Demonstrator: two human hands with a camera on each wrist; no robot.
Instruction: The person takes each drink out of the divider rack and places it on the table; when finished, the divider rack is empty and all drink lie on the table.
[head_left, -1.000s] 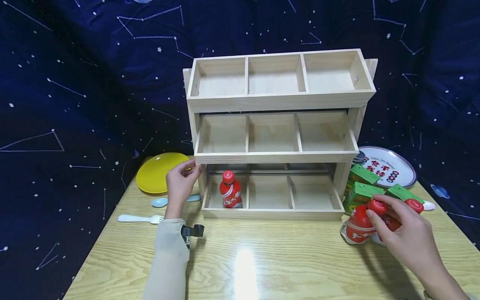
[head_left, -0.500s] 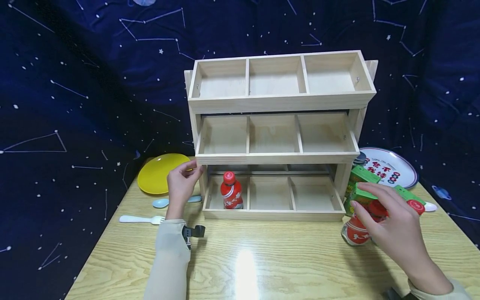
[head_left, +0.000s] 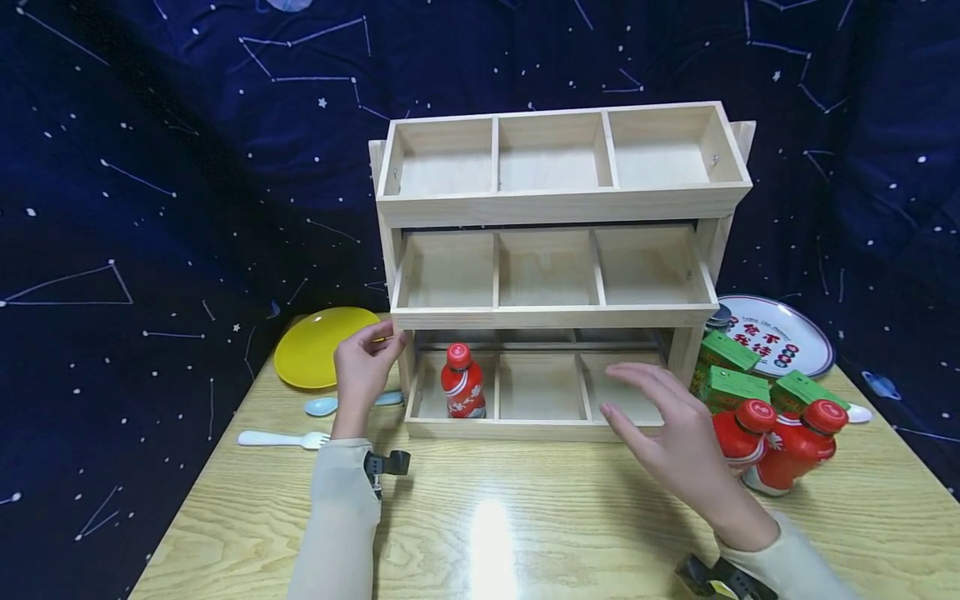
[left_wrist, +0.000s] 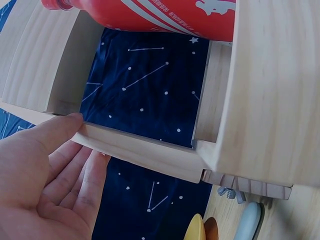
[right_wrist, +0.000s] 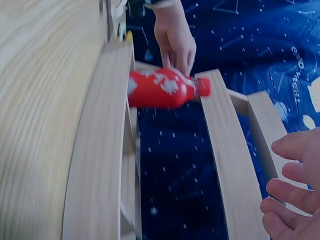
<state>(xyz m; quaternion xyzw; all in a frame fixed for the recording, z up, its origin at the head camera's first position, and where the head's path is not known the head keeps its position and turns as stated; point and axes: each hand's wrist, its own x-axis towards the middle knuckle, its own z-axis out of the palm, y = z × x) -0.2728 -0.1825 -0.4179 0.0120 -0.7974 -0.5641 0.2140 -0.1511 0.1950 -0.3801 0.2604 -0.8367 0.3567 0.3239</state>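
A three-tier wooden shelf (head_left: 555, 318) with divided trays stands on the table. My left hand (head_left: 363, 375) pinches its left upright post (left_wrist: 145, 150), thumb on one side and fingers on the other. In the lower tray's left compartment, a red bottle (head_left: 462, 387) with white markings stands upright. My right hand (head_left: 678, 442) is in the air before the lower tray's right end, fingers spread and holding nothing. Just right of it are two more red bottles, a nearer-left one (head_left: 738, 437) partly hidden by the hand and another (head_left: 798, 450) beside it.
Several green boxes (head_left: 738, 387) and a white plate (head_left: 802, 333) with red lettering lie right of the shelf. On the left are a yellow plate (head_left: 311, 350), a blue spoon (head_left: 321, 407) and a white fork (head_left: 273, 437). A dark starry cloth (head_left: 187, 208) hangs behind.
My right hand has let go of a red bottle on the right and moved left, empty, toward the lower tray. The left hand has stayed at the post.
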